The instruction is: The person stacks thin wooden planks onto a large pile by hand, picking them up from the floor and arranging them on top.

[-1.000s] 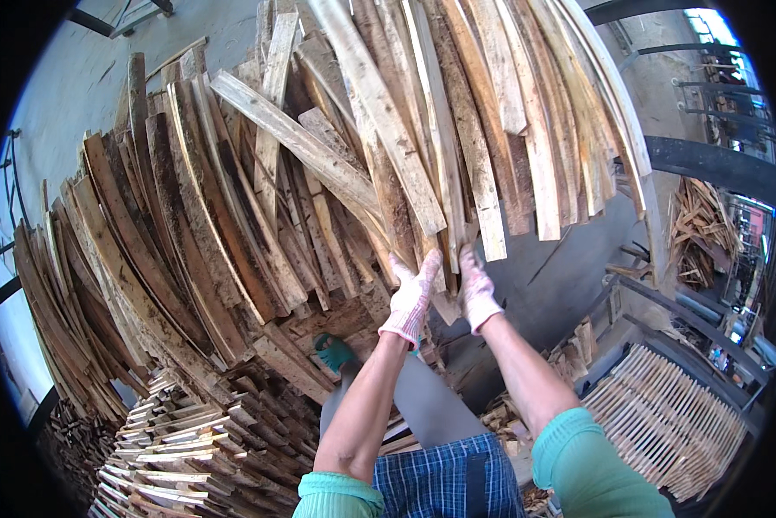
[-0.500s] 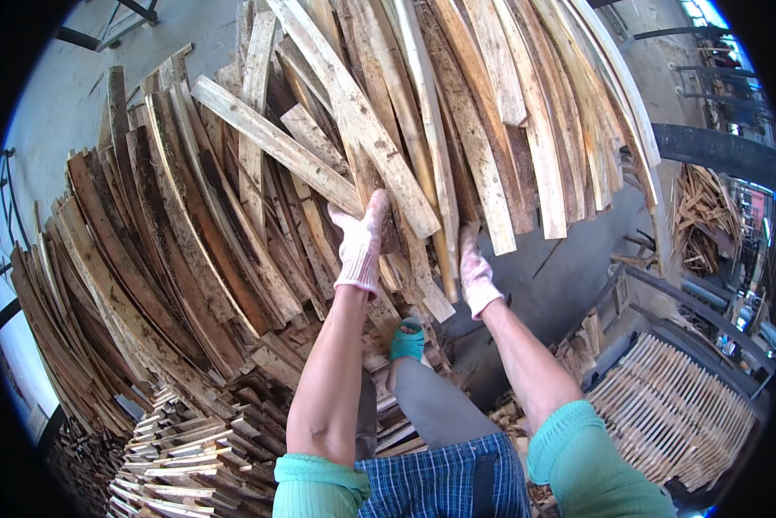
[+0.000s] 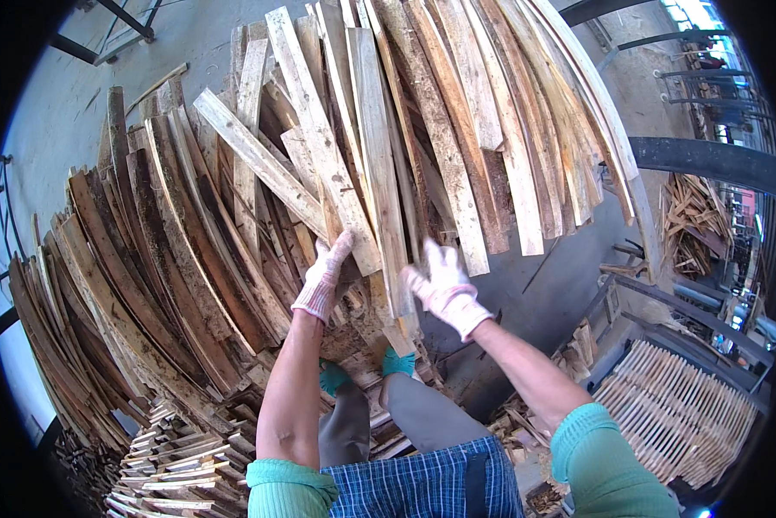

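Observation:
Long rough wooden planks lie in a heap before me, pale and brown. My left hand [image 3: 326, 276], in a pinkish-white work glove, closes on the lower end of a wooden plank [image 3: 323, 129]; some of its fingers are hidden behind the wood. A second pale plank [image 3: 267, 160] slants down from the upper left to the same hand. To the right, my right hand [image 3: 442, 289], also gloved, is open with spread fingers. It is beside the lower end of a greyish plank [image 3: 378, 173] and holds nothing.
More planks [image 3: 189, 224] are stacked at the left and others [image 3: 526, 129] at the right. Shorter slats [image 3: 181, 462] lie at lower left. A dark metal frame holds stacked slats [image 3: 677, 410] at lower right. Scrap wood [image 3: 694, 220] is piled beyond a dark beam [image 3: 707, 160].
My right hand has come off the planks' ends and opened. My left hand has moved closer to me and leftward, and the long plank's lower end has shifted the same way. My feet have moved.

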A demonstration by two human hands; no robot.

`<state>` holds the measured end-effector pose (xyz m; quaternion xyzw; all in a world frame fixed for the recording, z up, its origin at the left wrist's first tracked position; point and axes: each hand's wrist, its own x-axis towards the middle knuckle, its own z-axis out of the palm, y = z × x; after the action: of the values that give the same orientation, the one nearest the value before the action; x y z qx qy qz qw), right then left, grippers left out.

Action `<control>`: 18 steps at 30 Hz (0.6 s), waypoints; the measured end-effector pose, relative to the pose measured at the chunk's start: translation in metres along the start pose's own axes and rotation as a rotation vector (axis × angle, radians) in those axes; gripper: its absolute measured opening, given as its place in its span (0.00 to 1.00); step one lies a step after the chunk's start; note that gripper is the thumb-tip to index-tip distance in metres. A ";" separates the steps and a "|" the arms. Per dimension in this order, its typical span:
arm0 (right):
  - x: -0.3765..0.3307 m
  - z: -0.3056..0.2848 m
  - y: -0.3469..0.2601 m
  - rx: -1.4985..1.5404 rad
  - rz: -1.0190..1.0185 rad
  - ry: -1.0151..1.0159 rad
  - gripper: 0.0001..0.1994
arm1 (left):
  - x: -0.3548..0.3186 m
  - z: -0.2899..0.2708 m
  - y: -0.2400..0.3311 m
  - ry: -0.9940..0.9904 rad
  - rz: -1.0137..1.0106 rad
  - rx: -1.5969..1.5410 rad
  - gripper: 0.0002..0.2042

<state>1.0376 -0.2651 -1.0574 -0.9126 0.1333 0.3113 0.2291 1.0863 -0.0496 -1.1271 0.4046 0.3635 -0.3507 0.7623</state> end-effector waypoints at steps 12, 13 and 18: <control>0.062 0.086 0.048 0.808 0.099 0.396 0.41 | 0.010 0.006 -0.012 0.000 -0.050 0.108 0.31; 0.071 0.093 0.060 0.773 0.034 0.376 0.43 | 0.017 0.006 -0.019 -0.051 -0.038 0.063 0.30; 0.039 0.080 0.025 0.800 -0.022 0.091 0.37 | -0.028 -0.014 0.001 -0.067 0.013 0.026 0.31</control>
<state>1.0172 -0.2502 -1.1467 -0.7658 0.2442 0.1916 0.5633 1.0696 -0.0309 -1.1093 0.4050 0.3307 -0.3637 0.7710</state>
